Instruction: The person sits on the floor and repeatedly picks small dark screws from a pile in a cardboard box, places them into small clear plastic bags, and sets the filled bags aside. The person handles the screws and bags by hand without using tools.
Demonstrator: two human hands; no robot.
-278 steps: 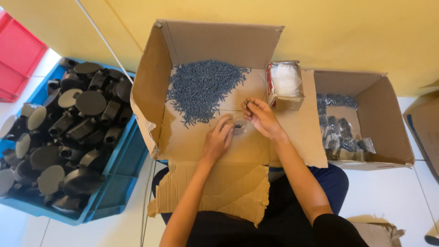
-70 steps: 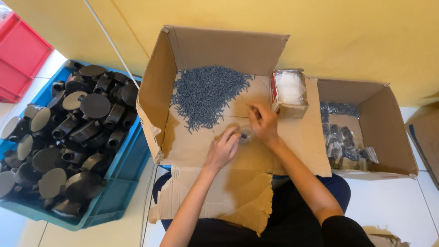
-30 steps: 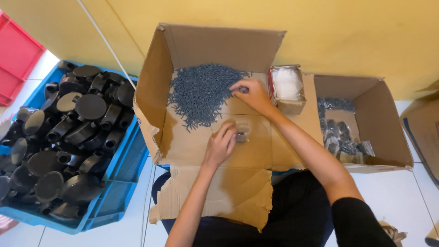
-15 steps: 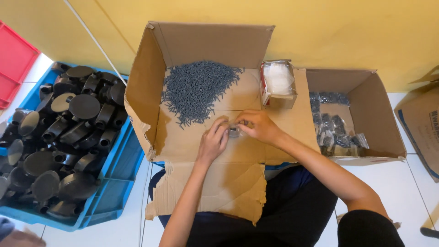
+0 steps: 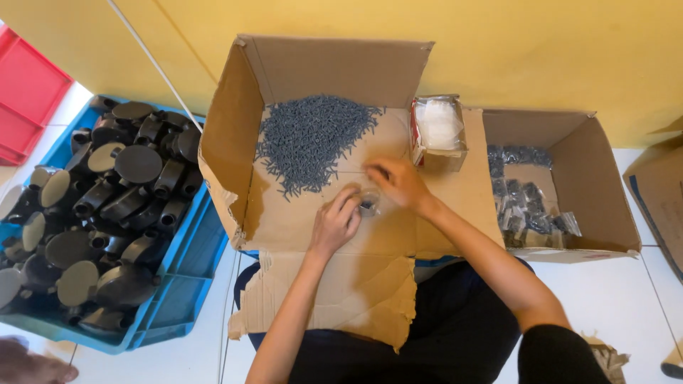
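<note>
My left hand (image 5: 336,223) pinches a small clear plastic bag (image 5: 369,204) that holds a few grey screws, resting on the floor of an open cardboard box (image 5: 299,220). My right hand (image 5: 397,183) hovers just above and to the right of the bag, fingers curled together, blurred; whether it holds screws I cannot tell. A big heap of small grey screws (image 5: 313,139) lies at the back of the box, a short way beyond both hands.
A small carton of clear bags (image 5: 439,126) stands at the box's right back corner. A second cardboard box (image 5: 569,185) on the right holds filled bags (image 5: 530,213). A blue crate (image 5: 181,284) of black round fittings (image 5: 107,206) sits left. A yellow wall runs behind.
A second ago my right hand reached to the screw heap, then came back to the bag. Now it has lifted slightly away from the bag. My left hand stayed on the bag.
</note>
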